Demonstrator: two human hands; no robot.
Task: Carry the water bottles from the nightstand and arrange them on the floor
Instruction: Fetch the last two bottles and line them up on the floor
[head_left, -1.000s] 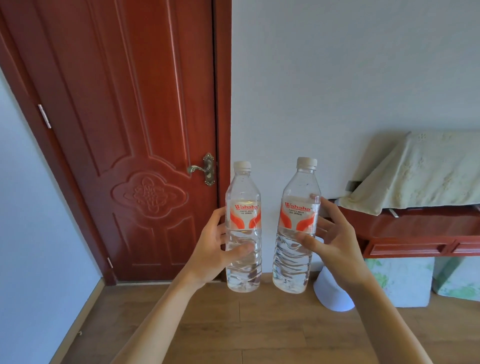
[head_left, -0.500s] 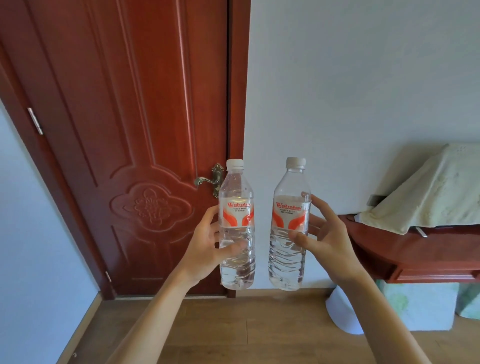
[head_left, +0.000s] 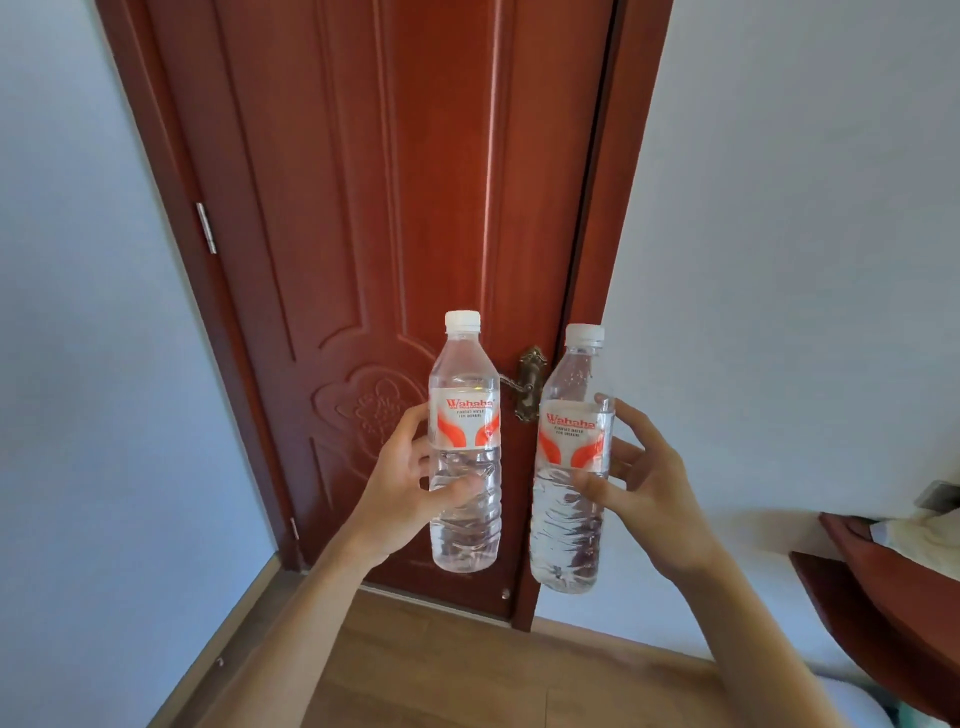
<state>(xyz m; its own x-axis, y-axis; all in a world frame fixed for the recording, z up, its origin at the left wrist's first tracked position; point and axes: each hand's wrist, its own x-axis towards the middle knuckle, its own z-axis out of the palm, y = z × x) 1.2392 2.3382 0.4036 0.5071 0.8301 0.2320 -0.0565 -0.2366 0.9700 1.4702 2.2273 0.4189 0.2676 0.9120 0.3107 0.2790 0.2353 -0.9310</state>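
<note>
right now i see the left hand (head_left: 400, 483) curled round one water bottle (head_left: 464, 467) and the right hand (head_left: 644, 488) pinching the other bottle (head_left: 569, 493) with spread fingers (head_left: 631, 423), both upright, well above the floor (head_left: 467, 675). i judge the looser right grip could slip during lowering; beyond, the door handle (head_left: 530, 384) might get knocked.

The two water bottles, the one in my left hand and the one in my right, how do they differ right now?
The left-hand bottle is held slightly higher, upright, in front of the door; the right-hand bottle sits lower, leans a little right and overlaps the door frame. Both are clear, white-capped, with the same red-and-white label, and both are off the floor.
</note>
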